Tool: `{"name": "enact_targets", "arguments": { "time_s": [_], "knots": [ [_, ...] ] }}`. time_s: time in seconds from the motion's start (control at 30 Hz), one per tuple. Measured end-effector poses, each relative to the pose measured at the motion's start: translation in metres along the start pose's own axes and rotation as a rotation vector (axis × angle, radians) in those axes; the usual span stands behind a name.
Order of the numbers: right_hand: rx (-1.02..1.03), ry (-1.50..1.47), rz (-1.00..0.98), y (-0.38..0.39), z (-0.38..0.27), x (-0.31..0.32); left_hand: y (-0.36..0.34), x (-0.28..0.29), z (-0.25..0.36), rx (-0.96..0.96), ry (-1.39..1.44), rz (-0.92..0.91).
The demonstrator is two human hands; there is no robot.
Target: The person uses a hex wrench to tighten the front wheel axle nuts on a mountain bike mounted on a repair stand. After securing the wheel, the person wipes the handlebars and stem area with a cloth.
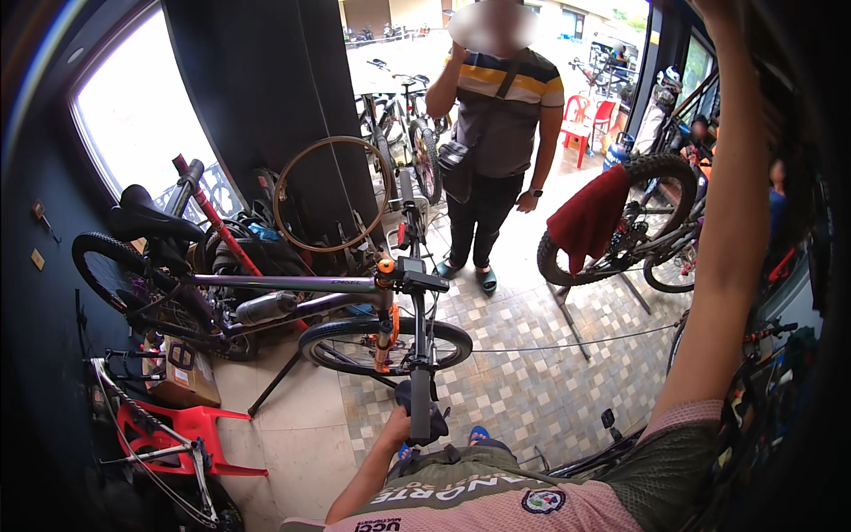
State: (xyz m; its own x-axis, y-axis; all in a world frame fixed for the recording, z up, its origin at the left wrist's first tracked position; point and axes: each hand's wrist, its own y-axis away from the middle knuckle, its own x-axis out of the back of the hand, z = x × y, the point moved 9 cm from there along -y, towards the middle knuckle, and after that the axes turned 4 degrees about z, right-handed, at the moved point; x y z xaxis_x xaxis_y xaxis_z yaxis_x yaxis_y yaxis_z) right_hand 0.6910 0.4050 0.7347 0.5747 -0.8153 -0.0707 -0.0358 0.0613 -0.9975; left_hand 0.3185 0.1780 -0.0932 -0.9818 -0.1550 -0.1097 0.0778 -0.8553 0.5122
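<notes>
Left hand (395,428) at dark cloth (437,422), beneath near handlebar grip (420,399) of purple-framed bicycle (292,284); finger closure hidden, cannot tell. Right arm (729,222) raised, hand out of view.

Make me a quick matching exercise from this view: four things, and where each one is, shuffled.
Things:
1. red cloth
2. grey bottle
3. tan rim
4. dark cloth

Places:
A. on a bike frame
B. next to the left hand
C. draped over a tyre
D. in front of the dark pillar

Pairs: 1-C, 2-A, 3-D, 4-B
</notes>
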Motion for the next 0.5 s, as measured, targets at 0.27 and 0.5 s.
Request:
{"name": "enact_targets", "arguments": {
  "time_s": [0.27, 0.5],
  "knots": [
    [-0.465, -0.463, -0.595, 0.291, -0.011, -0.033, -0.011, -0.029, 0.009, -0.008, 0.037, -0.041],
    [-0.910, -0.437, -1.593, 0.815, -0.143, 0.048, -0.051, -0.079, 0.020, -0.039, 0.018, -0.050]
  ]
}}
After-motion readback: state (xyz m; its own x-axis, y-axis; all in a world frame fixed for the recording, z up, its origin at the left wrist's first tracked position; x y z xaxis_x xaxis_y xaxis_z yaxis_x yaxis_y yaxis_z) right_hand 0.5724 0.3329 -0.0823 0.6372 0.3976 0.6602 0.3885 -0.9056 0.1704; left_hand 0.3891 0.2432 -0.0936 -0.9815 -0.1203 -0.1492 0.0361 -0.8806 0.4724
